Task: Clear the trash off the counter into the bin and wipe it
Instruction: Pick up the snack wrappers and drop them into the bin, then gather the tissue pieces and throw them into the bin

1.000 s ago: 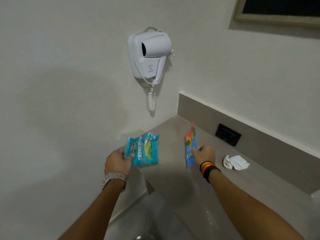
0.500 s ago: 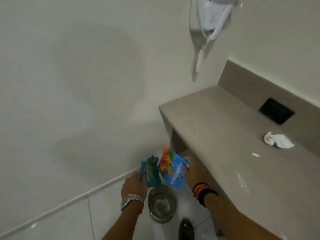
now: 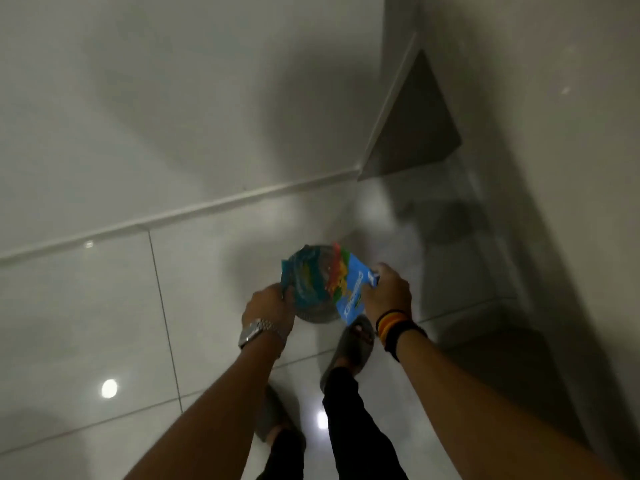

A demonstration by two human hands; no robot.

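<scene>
A small round metal bin stands on the white tiled floor below me, mostly hidden by two wrappers. My left hand grips a teal snack wrapper directly over the bin's mouth. My right hand pinches a blue wrapper with red and green print beside it, also over the bin. The two wrappers touch or overlap. The counter runs along the right edge of the view, blurred.
My two feet in grey slippers stand just behind the bin. A white wall with a skirting line crosses the view. An open recess lies under the counter.
My view has swung down from the counter to the floor. Both hands have carried the wrappers lower and closer together, over the bin's mouth. The tissue and socket have left view.
</scene>
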